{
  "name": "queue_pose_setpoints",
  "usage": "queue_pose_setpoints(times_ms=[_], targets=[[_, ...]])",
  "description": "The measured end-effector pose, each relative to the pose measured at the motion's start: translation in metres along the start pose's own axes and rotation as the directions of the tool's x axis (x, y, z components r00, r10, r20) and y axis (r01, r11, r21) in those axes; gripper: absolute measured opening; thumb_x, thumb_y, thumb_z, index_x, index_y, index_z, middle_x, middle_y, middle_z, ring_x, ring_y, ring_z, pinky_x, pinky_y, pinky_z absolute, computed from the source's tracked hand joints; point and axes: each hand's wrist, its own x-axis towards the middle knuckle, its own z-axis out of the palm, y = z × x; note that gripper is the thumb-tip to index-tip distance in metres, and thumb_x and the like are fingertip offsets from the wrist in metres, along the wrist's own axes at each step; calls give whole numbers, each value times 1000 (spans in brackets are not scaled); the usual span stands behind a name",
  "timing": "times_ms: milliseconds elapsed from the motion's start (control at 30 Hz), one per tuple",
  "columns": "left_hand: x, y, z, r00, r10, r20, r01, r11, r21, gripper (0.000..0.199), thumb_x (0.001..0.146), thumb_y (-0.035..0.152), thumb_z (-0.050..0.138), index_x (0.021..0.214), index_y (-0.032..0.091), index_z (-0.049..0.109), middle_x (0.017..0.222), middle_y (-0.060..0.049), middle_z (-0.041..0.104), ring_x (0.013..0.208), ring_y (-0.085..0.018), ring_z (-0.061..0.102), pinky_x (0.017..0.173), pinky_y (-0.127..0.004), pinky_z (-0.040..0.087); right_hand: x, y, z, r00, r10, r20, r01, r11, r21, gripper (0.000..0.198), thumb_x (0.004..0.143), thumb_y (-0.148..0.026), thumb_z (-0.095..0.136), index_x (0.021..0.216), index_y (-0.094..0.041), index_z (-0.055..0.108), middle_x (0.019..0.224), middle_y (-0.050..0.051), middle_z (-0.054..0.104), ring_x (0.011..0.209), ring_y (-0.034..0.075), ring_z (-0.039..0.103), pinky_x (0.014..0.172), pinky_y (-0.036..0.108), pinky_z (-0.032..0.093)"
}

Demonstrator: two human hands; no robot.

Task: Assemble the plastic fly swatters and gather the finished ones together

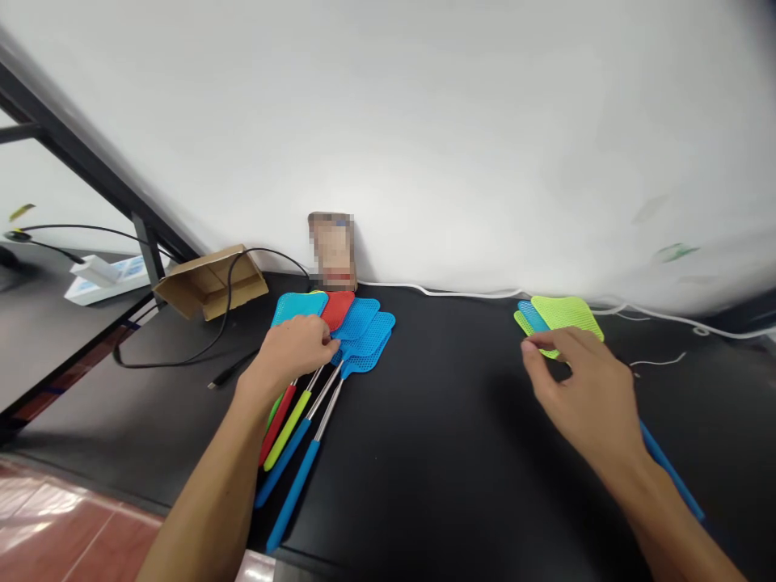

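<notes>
Several fly swatters lie fanned out on the black desk at the left, among them a light-blue fly swatter [298, 307], a red fly swatter [339, 309] and a blue fly swatter [369, 333]. My left hand [300, 346] is over this group, its fingers curled closed around the necks; exactly which swatter it grips is hidden. At the right, a lime-green fly swatter [563, 311] overlaps others beneath it. My right hand [585, 396] is over their lower part, thumb and fingertips pinched together with nothing visible between them. A blue handle [670, 469] shows beyond my right wrist.
A phone-like object [335, 252], blurred, leans against the white wall. An open cardboard box [212, 283] and a black cable [227, 299] lie at the left, near a white power strip [115, 277]. A white cable [449, 293] runs along the wall.
</notes>
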Motion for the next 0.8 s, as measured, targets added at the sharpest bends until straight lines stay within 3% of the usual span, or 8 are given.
queue_pose_setpoints(times_ms=[167,333,433,567,667,733,800], targets=[[-1,2,3,996,85,6,-85,996,-26,32,89,42,53,67,22,65,79,-10,70,79,-29,66,66,-33,39,-9,-16,11,991,-93,101,84,992,90,13,99,-28,56,92,-21,65,92,6,70,91,24,65,82,37,49],[-6,11,1,979,194,66,-186,977,-102,20,81,32,57,66,22,64,79,-7,72,73,-23,62,61,-31,32,-14,-21,15,978,-123,171,102,987,124,12,99,-27,56,93,-21,65,93,5,70,90,23,64,80,37,48],[-9,16,-2,972,230,54,-223,968,-112,22,83,29,53,64,22,60,73,-5,70,69,-22,61,59,-31,30,-15,-23,16,974,-133,182,110,985,131,11,99,-26,56,94,-21,65,94,6,70,91,24,64,79,37,48],[-10,17,-4,973,211,-92,-228,946,-232,23,91,34,49,73,22,57,71,-4,68,68,-22,61,61,-31,34,-15,-22,16,974,-133,183,110,986,127,12,99,-27,55,95,-21,65,95,6,69,90,24,64,77,36,47],[-11,19,-8,958,126,-258,-222,895,-387,21,97,37,46,87,22,57,71,-2,68,66,-19,61,63,-30,39,-17,-25,17,965,-141,220,113,984,138,13,100,-27,54,95,-21,65,93,6,68,87,23,63,74,36,47],[-14,22,-12,918,2,-396,-234,809,-540,20,98,38,48,95,21,57,67,0,65,59,-16,57,60,-28,39,-21,-32,20,946,-187,266,143,974,175,15,101,-26,53,95,-21,65,92,6,67,86,23,62,76,37,47],[-17,25,-16,862,-144,-486,-296,636,-713,18,97,38,54,98,21,58,61,3,60,51,-13,50,54,-25,37,-28,-45,23,903,-275,329,200,949,244,17,101,-23,50,94,-20,65,90,7,65,87,23,60,80,39,47]])
